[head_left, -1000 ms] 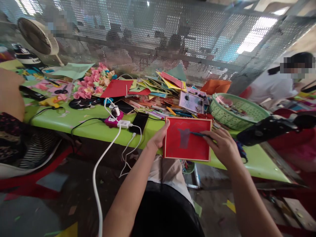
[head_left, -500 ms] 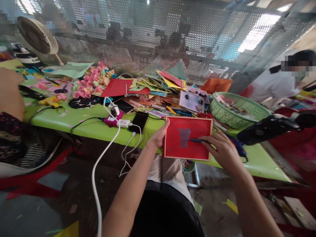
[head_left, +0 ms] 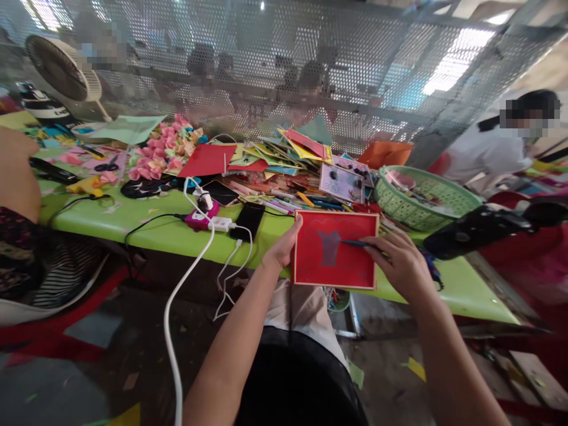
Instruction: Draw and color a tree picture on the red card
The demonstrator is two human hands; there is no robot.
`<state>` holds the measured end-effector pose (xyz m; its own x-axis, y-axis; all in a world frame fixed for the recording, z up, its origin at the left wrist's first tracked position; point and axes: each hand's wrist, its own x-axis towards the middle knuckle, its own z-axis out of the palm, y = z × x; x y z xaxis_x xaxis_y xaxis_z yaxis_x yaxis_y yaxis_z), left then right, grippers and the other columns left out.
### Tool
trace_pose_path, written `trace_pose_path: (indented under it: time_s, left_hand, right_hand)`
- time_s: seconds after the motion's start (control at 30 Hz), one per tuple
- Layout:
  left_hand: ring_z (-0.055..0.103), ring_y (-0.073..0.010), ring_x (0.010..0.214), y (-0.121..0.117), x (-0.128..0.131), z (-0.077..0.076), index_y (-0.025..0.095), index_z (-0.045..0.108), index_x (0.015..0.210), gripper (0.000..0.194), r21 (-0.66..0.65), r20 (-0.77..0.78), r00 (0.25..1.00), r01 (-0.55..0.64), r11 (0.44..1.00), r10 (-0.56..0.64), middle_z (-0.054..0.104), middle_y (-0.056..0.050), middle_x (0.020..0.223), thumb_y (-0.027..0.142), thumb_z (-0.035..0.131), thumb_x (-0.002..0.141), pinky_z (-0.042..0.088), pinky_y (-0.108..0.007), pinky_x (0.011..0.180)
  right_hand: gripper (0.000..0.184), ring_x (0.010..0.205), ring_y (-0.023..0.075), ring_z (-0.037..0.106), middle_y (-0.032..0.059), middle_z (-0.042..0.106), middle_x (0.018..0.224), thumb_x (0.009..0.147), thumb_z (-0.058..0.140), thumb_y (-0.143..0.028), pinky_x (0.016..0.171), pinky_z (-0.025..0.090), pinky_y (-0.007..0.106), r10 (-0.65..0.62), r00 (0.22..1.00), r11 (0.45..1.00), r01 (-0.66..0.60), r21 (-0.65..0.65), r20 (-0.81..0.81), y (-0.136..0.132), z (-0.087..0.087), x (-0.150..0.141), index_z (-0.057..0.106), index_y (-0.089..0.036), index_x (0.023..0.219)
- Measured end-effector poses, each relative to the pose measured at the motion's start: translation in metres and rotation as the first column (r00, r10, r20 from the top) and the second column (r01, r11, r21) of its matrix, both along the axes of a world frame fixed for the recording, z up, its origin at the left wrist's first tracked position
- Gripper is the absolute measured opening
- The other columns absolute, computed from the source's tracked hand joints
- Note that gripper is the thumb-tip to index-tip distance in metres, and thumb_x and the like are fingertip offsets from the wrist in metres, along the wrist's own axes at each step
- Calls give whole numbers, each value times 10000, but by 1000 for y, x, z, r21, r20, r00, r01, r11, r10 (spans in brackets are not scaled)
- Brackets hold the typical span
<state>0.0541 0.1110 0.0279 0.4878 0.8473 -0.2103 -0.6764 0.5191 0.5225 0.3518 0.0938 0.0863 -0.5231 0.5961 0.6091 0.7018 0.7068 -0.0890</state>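
Note:
A red board with a thin pale wooden frame (head_left: 310, 260) is tilted up at the table's front edge, above my lap. My left hand (head_left: 284, 244) grips its left side, thumb on the front and the other fingers hidden behind. Near the middle of the red face is a grey-purple shape (head_left: 329, 248) like a tree trunk, with faint outlines around it. My right hand (head_left: 397, 257) pinches a slim dark pencil (head_left: 355, 243), its tip at the upper right edge of the grey shape. Whether the tip touches the board I cannot tell.
On the green table (head_left: 151, 228) lie a phone (head_left: 251, 220), a purple power adapter with white cables (head_left: 202, 219), scissors, pink paper flowers (head_left: 155, 148) and piled cards. A green basket (head_left: 426, 201) and a black object (head_left: 465, 231) stand right. Another person's arm (head_left: 18, 171) is at left.
The pencil tip has moved up along the grey shape's right side, from about its middle to near its top. My right hand shifted slightly with it; my left hand keeps its grip.

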Motion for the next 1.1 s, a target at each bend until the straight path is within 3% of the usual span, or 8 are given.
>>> trace_pose_path:
  time_s: [0.27,0.43,0.6,0.8,1.0,1.1]
  left_hand:
    - [881,-260,946,-4,2,7,107,776,1389,642,18,-18,1000,-11,1000,12,887,-156,1057,586,385,1216,677,-353,974]
    - [882,-277,988,-6,3,13,104,773,1387,642,-39,-61,998,-29,999,27,886,-156,1028,555,347,1226,676,-382,1009]
    - [880,-267,949,-5,1,10,119,791,1360,618,-1,-46,999,-21,1000,21,887,-146,1025,611,455,1197,678,-354,967]
    - [853,-225,769,-3,0,6,106,805,1292,673,7,-38,999,0,1000,1,857,-107,835,564,316,1233,680,-326,889]
    - [851,-237,750,1,-1,-3,104,792,1346,685,26,31,999,8,1000,-8,879,-140,952,704,538,1137,681,-329,861]
    - [852,-234,750,0,-2,-3,105,791,1344,697,15,14,1000,12,1000,-12,875,-133,921,704,486,1155,682,-328,865]
  right_hand:
    - [249,862,282,706,65,800,927,1121,605,-345,913,582,489,19,1000,1000,-19,-21,10,1,-3,2,844,-286,1160]
    - [263,917,304,724,79,804,961,1116,601,-352,936,589,509,-35,999,999,35,-18,-23,1,0,1,847,-292,1189]
    - [255,871,290,703,68,787,919,1118,605,-346,923,580,491,11,1000,999,-10,-51,18,-1,0,1,848,-284,1163]
    - [256,928,303,734,89,828,1006,1127,595,-331,925,590,504,4,1000,1000,-3,-16,14,-2,-1,1,835,-265,1185]
    - [235,924,282,757,56,833,991,1123,600,-319,960,600,497,62,997,996,-59,-74,42,-11,-2,0,831,-306,1163]
    - [243,904,287,748,66,824,980,1124,596,-324,965,601,508,23,1000,999,-23,-37,20,-9,-2,-1,833,-302,1174]
